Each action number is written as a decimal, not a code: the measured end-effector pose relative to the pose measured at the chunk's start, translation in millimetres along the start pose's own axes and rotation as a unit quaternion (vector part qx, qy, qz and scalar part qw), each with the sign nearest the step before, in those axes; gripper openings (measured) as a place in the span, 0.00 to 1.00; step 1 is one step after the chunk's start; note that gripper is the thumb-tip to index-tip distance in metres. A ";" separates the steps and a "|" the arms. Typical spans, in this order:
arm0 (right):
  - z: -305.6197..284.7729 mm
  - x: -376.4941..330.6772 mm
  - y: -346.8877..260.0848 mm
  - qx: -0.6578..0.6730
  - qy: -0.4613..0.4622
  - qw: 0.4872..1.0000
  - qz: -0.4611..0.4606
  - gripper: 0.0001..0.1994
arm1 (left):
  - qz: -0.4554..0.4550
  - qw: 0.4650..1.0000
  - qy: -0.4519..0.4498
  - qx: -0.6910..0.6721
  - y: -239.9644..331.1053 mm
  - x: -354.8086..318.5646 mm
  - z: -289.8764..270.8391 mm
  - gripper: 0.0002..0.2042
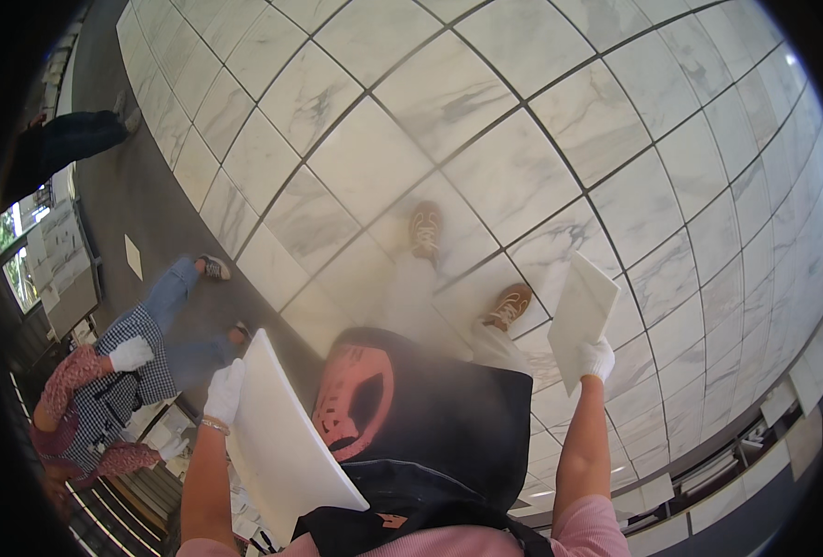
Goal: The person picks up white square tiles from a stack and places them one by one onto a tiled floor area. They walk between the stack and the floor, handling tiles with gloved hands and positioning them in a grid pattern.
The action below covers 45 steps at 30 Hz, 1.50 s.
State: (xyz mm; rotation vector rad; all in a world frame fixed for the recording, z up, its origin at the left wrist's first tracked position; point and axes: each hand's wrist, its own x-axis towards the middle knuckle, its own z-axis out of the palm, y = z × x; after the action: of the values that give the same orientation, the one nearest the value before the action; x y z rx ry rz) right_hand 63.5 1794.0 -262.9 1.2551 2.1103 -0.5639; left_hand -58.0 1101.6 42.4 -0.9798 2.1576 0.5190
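Observation:
My left hand [225,392], in a white glove, is closed on the outer edge of a plain white tile [286,446]. That tile is tilted upright at my left side, its lower end by my dark apron [439,408]. Out to the right, my gloved right hand [597,360] grips the side of a pale, faintly veined tile [580,311] near its lower end. This second tile is held above the floor, apart from the first. Both sets of fingers are partly hidden behind the tiles.
White marbled tiles [444,84] lie in a slanted grid with dark gaps; my brown shoes [509,304] stand on them. A grey floor strip [119,209] runs along the left, where a co-worker in a checked apron [133,339] stands. Another person's dark-trousered leg [82,137] is farther off. More tiles [815,381] rest at the far right.

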 end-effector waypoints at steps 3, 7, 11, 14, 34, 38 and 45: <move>18.1 10.2 3.5 0.000 0.014 1.000 0.027 0.18 | -0.030 1.000 -0.003 -0.003 2.7 4.7 0.4 0.27; 35.5 11.3 11.6 0.050 0.023 0.998 0.040 0.18 | -0.041 0.999 0.015 0.001 13.9 3.6 7.4 0.27; 57.7 15.0 30.0 -0.028 0.012 0.998 0.060 0.18 | 0.004 0.994 0.034 0.106 10.3 2.3 20.5 0.27; 77.1 10.0 37.0 0.048 -0.012 0.997 0.061 0.17 | -0.063 0.997 -0.005 0.044 -2.3 3.1 29.6 0.27; 24.6 -0.4 -0.4 0.021 -0.095 0.995 0.010 0.15 | 0.008 0.999 -0.042 0.031 92.6 5.8 -31.3 0.33; 17.3 -58.2 1.2 0.089 -0.093 0.992 -0.002 0.12 | 0.078 0.994 -0.053 0.064 185.6 -36.9 -30.6 0.34; 30.8 -155.8 -15.0 0.205 0.038 0.978 0.018 0.11 | 0.257 0.956 -0.079 0.114 322.9 -90.4 -7.5 0.39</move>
State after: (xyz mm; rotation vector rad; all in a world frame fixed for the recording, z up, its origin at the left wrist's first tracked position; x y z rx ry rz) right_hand 115.5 1670.2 -176.8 1.5547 2.0943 -0.9878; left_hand -267.8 1346.0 136.2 -0.2328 2.2577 0.5513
